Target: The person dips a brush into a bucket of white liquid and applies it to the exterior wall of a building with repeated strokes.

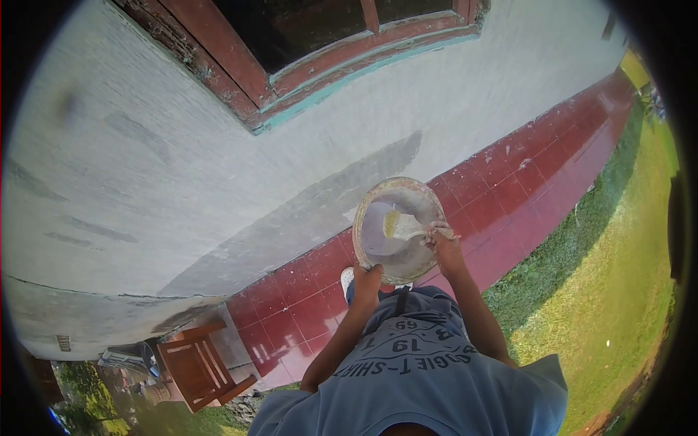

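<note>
A round, paint-smeared basin (360,225) hangs in front of my body, tilted toward me, with pale paint (376,231) coating its inside. My left hand (368,279) is closed on the near-left part of its rim. In my right hand (440,238), at the basin's right side, is a wide paintbrush (407,228) gripped by the handle. The brush is covered in whitish paint, and its yellowish bristles point left over the inside of the basin.
Ahead stands a whitish wall (240,189) with a darker grey patch and a red-framed window (320,62). Red floor tiles (502,182), spattered white, run along its foot. Grass (582,305) lies to the right. A wooden chair (200,367) stands at lower left.
</note>
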`<state>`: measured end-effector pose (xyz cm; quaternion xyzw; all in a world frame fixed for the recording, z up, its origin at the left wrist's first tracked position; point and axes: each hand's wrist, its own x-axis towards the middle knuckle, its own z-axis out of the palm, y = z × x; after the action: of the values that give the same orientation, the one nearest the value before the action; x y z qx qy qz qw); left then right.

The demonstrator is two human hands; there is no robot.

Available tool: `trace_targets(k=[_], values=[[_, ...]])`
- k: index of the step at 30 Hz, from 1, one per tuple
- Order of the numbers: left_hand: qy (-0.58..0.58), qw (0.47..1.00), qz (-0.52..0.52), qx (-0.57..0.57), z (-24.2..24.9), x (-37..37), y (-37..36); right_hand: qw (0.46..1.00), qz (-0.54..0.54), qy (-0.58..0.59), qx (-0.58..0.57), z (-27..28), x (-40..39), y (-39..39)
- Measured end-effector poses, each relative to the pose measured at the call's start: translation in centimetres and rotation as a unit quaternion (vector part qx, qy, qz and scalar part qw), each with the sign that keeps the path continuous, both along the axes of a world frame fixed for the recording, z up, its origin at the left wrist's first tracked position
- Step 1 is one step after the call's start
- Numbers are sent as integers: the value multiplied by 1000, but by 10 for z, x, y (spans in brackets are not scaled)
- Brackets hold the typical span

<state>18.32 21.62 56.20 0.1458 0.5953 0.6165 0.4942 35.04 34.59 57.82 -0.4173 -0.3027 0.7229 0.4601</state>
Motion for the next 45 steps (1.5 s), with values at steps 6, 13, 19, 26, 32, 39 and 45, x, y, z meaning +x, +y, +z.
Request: trace_targets(k=[6,13,19,26,32,39,45], values=[[-27,999,27,-4,-8,-3,-4,995,90,-33,-24,-37,14,-5],[-13,999,25,-18,-26,-23,3,984,108,-126,-60,-5,10,-2],[-48,998,1,-35,-26,-44,27,980,136,-136,-49,-20,12,24],[-66,992,-40,-95,-40,-66,76,966,-64,197,-156,-36,24,72],[122,955,-211,-171,-114,-92,95,910,-270,279,-145,-131,42,173],[532,686,-405,-287,-160,-67,113,902,-340,257,-72,-317,-22,357],[-135,914,200,-327,-193,-67,105,886,-354,295,-55,-419,-109,431]])
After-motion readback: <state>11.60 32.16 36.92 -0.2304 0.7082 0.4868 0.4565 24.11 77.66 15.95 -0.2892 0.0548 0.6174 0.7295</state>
